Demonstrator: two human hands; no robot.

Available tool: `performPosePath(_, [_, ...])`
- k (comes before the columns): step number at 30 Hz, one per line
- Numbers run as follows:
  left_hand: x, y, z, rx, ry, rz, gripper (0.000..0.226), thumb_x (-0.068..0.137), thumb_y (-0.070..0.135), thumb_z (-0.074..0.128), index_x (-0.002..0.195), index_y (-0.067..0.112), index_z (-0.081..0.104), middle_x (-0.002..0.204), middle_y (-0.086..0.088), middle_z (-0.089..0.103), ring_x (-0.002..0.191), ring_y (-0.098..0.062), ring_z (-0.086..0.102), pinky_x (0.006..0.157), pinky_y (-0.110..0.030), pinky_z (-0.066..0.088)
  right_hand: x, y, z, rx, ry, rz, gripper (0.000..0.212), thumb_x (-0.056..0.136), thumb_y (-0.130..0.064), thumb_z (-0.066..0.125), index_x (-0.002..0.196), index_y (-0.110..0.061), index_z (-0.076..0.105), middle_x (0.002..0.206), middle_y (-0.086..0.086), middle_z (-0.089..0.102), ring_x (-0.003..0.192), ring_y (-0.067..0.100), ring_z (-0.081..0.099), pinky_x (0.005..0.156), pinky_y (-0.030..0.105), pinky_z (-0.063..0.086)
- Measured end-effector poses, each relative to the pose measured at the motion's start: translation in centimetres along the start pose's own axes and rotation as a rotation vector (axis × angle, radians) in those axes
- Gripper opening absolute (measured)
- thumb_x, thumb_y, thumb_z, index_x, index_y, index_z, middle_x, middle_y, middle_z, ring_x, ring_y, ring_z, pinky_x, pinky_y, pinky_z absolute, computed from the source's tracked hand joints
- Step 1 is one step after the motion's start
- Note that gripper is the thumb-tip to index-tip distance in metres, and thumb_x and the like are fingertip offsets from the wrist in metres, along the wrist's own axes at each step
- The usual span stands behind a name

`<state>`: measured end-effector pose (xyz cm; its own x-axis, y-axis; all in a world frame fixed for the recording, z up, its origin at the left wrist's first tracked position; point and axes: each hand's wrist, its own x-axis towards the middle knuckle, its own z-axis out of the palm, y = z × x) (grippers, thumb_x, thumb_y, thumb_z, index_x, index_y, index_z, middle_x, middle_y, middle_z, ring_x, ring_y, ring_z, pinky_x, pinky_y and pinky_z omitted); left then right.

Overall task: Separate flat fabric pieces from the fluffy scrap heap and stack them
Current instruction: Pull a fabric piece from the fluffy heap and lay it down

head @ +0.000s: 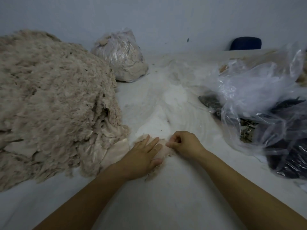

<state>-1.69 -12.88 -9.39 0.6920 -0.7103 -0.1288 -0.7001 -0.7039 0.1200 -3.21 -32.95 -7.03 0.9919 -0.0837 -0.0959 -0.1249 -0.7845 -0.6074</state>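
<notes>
**Inspector A:** Reporting on the hands. The left hand [144, 151] is lying flat, fingers straight and spread, pressing down on a pale pinkish fabric piece [163, 146] on the white surface [166, 196]. The right hand [181, 143] is sitting just to the right of it, fingers curled, thumb and fingertips pinching at the right edge of that same piece.

**Inspector B:** Are the two hands touching?

**Inspector A:** They are sitting close together, fingertips nearly meeting over the piece; I cannot tell whether they are in contact.

**Inspector B:** Where is the heap lying?

**Inspector A:** The fluffy scrap heap [53, 100] is occupying the left side, tall and beige, running from the far left toward the near middle. Its near right edge is showing flatter, smoother folds [116, 151], just beside the left hand. The fabric piece is lying immediately right of that edge, in the near centre.

**Inspector B:** Anything else on the surface?

**Inspector A:** A closed clear plastic bag of beige fluff [122, 55] is standing far of the heap, near the wall [166, 17]. A loose pile of clear plastic bags [259, 100] is sprawling on the right, with dark material [289, 146] showing inside. A dark blue rounded object [245, 43] is sitting at the far right against the wall. White fluff [166, 100] is covering the middle of the surface.
</notes>
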Motion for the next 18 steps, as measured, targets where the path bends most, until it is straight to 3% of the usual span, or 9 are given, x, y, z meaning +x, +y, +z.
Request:
performPosePath(4, [-0.5,0.2,0.4,0.033,-0.025,-0.067,0.087,0.08,0.068,-0.004,0.152,0.021,0.005,0.159,0.004,-0.011,0.145,-0.026,-0.016,0.119,-0.041,-0.002,0.1,0.8,-0.6,0.187,0.163,0.024,0.018,0.079,-0.03,0.076,0.071,-0.022,0.062,0.069,-0.009,0.062,0.063,0.0,0.054,0.053,0.01,0.039])
performPosePath(7, [-0.9,0.0,0.4,0.036,-0.001,-0.168,0.072,0.094,0.06,0.013,0.152,0.018,0.004,0.159,0.001,-0.013,0.145,-0.029,-0.016,0.117,-0.039,-0.008,-0.3,2.1,-1.8,0.366,0.328,0.099,0.014,0.079,-0.025,0.077,0.073,-0.016,0.067,0.067,-0.004,0.065,0.059,0.004,0.056,0.05,0.006,0.039])
performPosePath(10, [-0.6,0.2,-0.1,-0.026,-0.052,-0.246,0.068,0.097,0.056,0.019,0.152,0.02,0.002,0.159,0.002,-0.014,0.145,-0.03,-0.017,0.118,-0.042,-0.005,-1.0,1.3,-1.2,0.452,0.182,0.041,0.011,0.08,-0.022,0.076,0.074,-0.018,0.069,0.06,-0.007,0.065,0.055,0.008,0.06,0.049,0.01,0.043])
performPosePath(14, [0.3,0.1,-0.9,0.024,-0.015,-0.223,0.054,0.102,0.042,0.016,0.151,0.022,0.01,0.16,0.001,-0.002,0.147,-0.03,-0.002,0.119,-0.043,0.002,-0.8,-0.9,0.4,0.111,0.034,-0.102,0.02,0.078,-0.032,0.076,0.094,-0.02,0.071,0.08,-0.015,0.055,0.073,0.004,0.055,0.061,0.006,0.036])
performPosePath(18, [0.1,-1.1,-1.0,0.073,0.015,-0.287,0.05,0.103,0.041,0.016,0.151,0.029,0.011,0.16,0.003,0.0,0.147,-0.023,0.001,0.118,-0.042,0.002,-1.0,-0.6,0.5,0.166,0.159,-0.077,0.005,0.087,-0.011,0.065,0.084,-0.01,0.069,0.08,-0.005,0.064,0.074,0.009,0.058,0.063,0.001,0.038])
